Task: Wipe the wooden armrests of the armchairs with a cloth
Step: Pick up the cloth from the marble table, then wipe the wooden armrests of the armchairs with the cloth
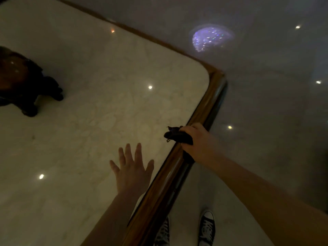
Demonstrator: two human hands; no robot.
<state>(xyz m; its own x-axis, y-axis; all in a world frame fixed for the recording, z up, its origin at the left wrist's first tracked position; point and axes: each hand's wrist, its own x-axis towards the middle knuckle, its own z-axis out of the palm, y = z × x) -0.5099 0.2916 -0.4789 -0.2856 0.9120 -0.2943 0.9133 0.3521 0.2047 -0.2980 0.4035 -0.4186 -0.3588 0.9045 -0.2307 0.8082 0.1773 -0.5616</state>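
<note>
My right hand (197, 141) grips a dark cloth (175, 135) and presses it on the wooden edge (211, 98) that frames a pale marble table top (99, 107). The cloth bunches out from my fingers toward the marble. My left hand (132, 168) lies flat on the marble with fingers spread, just left of the wooden edge and a little nearer to me than the cloth. No armchair or armrest is in view.
A dark carved turtle figure (23, 80) stands on the marble at the far left. The glossy grey floor (275, 103) to the right reflects ceiling lights and a purple lamp. My two sneakers (206, 228) stand beside the table's near edge.
</note>
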